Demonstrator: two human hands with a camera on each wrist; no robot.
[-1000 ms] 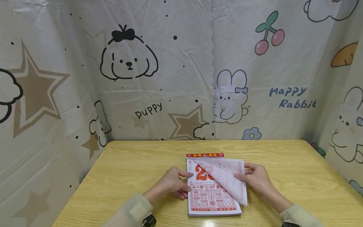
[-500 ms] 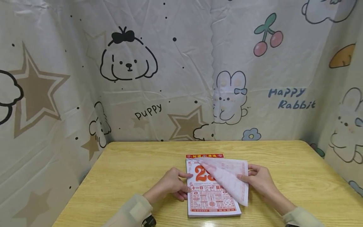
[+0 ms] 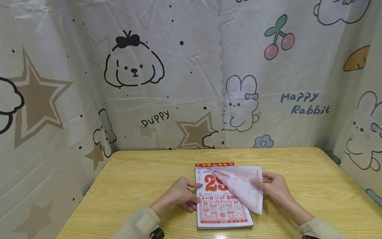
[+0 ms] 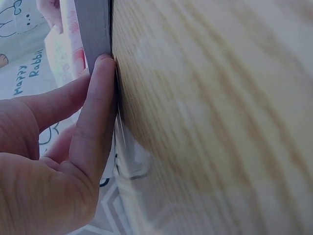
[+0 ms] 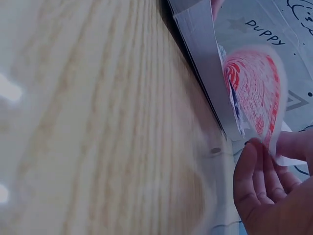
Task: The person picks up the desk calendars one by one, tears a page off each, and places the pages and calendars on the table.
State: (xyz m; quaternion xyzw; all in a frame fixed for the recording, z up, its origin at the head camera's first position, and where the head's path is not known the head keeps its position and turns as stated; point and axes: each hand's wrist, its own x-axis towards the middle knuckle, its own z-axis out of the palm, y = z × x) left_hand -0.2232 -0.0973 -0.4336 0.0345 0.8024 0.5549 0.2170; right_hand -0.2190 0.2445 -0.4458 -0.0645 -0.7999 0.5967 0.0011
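Observation:
A thick tear-off calendar [image 3: 222,212] with a red header lies on the table, a large red 29 on its exposed page. My left hand [image 3: 181,192] holds its left edge. In the left wrist view, the thumb reaches over the top face and a finger [image 4: 98,98] presses the side of the block. At the right, my right hand [image 3: 276,187] pinches the outer edge of the lifted top page [image 3: 249,186], thumb on the page. That page folds diagonally from the top left, its pale back showing. The right wrist view shows it bowed, red print inside [image 5: 259,93].
The wooden table [image 3: 143,166] has rounded far corners. A pale cloth printed with cartoon animals and stars [image 3: 197,129] hangs behind it and at both sides. Dark wrist devices sit at both light sleeves [image 3: 140,222].
My right hand has shifted slightly to the right with the page, whose lower corner has risen. More of the red 29 and the print beneath is exposed. The left hand keeps its place.

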